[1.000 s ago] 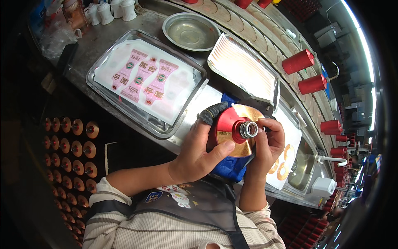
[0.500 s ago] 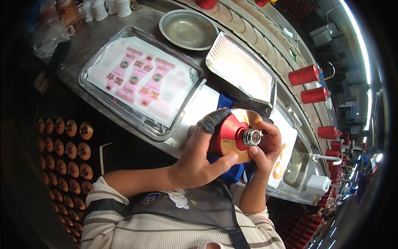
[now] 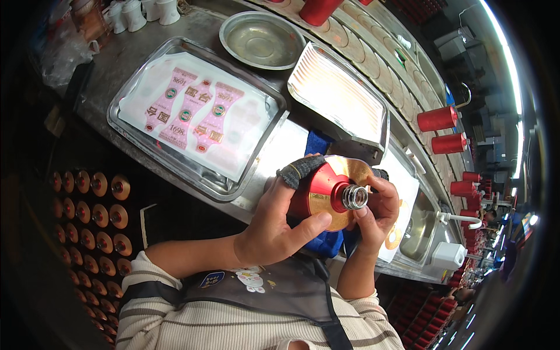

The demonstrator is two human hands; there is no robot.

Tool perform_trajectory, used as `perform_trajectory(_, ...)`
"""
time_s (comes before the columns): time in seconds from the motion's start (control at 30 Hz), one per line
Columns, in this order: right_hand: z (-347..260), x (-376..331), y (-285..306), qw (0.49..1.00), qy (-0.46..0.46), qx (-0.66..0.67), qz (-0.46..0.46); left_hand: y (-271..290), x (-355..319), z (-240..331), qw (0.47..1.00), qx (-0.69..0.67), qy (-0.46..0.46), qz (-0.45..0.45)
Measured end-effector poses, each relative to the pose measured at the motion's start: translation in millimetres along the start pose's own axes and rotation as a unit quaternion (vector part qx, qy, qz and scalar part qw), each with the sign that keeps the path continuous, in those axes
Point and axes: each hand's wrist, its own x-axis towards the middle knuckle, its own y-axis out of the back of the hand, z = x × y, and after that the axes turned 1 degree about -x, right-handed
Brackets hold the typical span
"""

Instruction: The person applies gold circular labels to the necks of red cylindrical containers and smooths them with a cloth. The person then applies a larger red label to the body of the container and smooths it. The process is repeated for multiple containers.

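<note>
A red bottle (image 3: 333,182) with an open, clear glass neck is tilted so that its mouth faces right and toward me. Around its shoulder lies a gold label (image 3: 321,203). My left hand (image 3: 274,219) holds the body from the left, thumb pressed on the label's lower edge and a grey knitted cover on a finger along the top. From the other side my right hand (image 3: 378,213) grips the shoulder, its thumb and fingertips at the label beside the neck. The underside of the bottle is hidden. Behind the bottle lies a blue cloth (image 3: 318,143).
Pink and white labels (image 3: 185,114) lie on wet sheets in a metal tray (image 3: 198,189). Beyond are a round metal basin (image 3: 256,16) and a striped tray (image 3: 382,125). Red bottles (image 3: 437,119) stand on a conveyor. A sink (image 3: 415,233) is at right, gold-topped bottles (image 3: 118,216) at lower left.
Red bottles on the conveyor have shifted to the right and nearer. The held bottle stays almost in place, and my right fingertips have moved slightly on its shoulder.
</note>
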Motion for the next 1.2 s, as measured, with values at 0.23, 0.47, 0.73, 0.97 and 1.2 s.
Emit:
perform_trajectory(0.23,3,-2,1,0.999,0.012,-0.028,-0.024,3,2,2,1.000,0.016,0.010,-0.014)
perform_trajectory(0.47,1,-1,1,0.999,-0.027,-0.031,-0.015,3,6,1,0.999,0.001,0.006,-0.042)
perform_trajectory(0.73,0,0,3,0.999,-0.039,0.013,-0.033,-2,8,14,0.995,-0.060,0.047,-0.058)
perform_trajectory(0.97,3,1,4,0.998,-0.038,0.044,-0.028,-3,11,11,0.994,-0.059,0.057,-0.073)
perform_trajectory(1.2,-4,5,2,0.996,-0.073,0.022,-0.038,-5,8,12,0.997,-0.034,0.045,-0.049)
